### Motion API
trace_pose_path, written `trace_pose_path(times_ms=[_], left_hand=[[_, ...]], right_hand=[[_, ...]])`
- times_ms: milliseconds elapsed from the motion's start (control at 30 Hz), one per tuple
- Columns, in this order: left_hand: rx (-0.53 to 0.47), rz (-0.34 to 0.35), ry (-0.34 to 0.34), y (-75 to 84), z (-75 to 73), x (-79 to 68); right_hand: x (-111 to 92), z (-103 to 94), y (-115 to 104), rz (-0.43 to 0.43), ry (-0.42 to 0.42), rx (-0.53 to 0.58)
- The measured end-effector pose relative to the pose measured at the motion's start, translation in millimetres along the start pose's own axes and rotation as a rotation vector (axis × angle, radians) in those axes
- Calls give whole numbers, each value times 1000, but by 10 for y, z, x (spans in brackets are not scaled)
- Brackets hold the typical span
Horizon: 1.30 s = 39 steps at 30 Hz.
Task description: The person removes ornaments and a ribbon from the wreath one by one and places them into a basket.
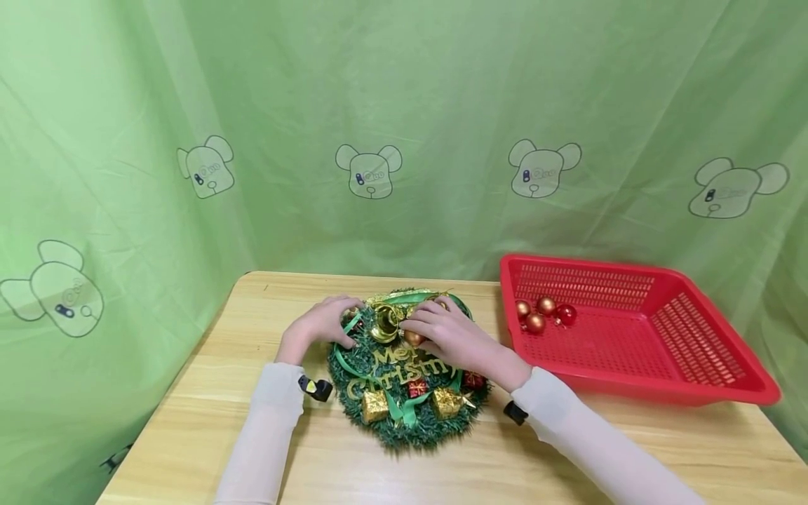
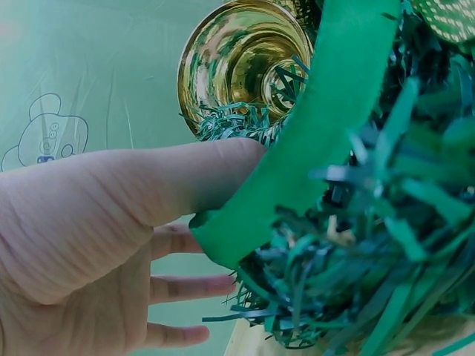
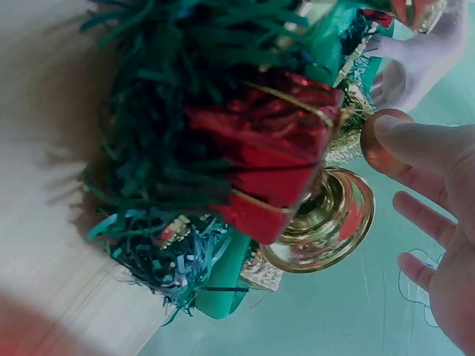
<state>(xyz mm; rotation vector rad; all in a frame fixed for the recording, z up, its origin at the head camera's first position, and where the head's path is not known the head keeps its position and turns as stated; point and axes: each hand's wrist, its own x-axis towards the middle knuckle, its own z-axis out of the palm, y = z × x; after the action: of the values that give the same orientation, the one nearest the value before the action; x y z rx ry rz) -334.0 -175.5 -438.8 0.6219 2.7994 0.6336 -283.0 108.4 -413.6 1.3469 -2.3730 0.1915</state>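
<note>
A green tinsel Christmas wreath (image 1: 416, 431) lies on the table, with gold "Merry Christmas" lettering (image 1: 404, 372), green ribbon (image 2: 319, 126), gold bells (image 1: 384, 324) and small wrapped boxes. At its left edge my left hand (image 1: 323, 322) grips the wreath; the left wrist view has the thumb against the ribbon and tinsel, the other fingers partly hidden behind. Over the upper right part, my right hand (image 1: 449, 335) pinches a copper-coloured ball ornament (image 1: 413, 338) between thumb and fingers. That ball is close to a gold bell. In the right wrist view, a red wrapped box (image 3: 274, 148) stands in front.
A red plastic basket (image 1: 631, 382) with slotted walls stands on the table at the right. Several copper ball ornaments (image 1: 535, 322) and a red ball (image 1: 566, 314) lie in its left end. Behind the wooden table (image 1: 214, 407) hangs a green curtain (image 1: 435, 224) with bear-head prints.
</note>
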Motion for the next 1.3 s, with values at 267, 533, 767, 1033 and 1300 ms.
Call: trace_pose_path(times_ms=[267,533,767,1033,1300], left_hand=[[40,36,38,9,7,12],[47,39,38,17,10,0],[50,32,25,27,15,4],[27,36,29,31,-7,-5],[30,29,25,23,2,-11]], right_hand=[[-39,12,3,-34,20,-12],[-63,-19,-15,-75,13,-64],[-92,-76,-46,-97,9,-93],[-128,-278,-52,-114,22,-93],[-227,-548,16,-101,75,-85]])
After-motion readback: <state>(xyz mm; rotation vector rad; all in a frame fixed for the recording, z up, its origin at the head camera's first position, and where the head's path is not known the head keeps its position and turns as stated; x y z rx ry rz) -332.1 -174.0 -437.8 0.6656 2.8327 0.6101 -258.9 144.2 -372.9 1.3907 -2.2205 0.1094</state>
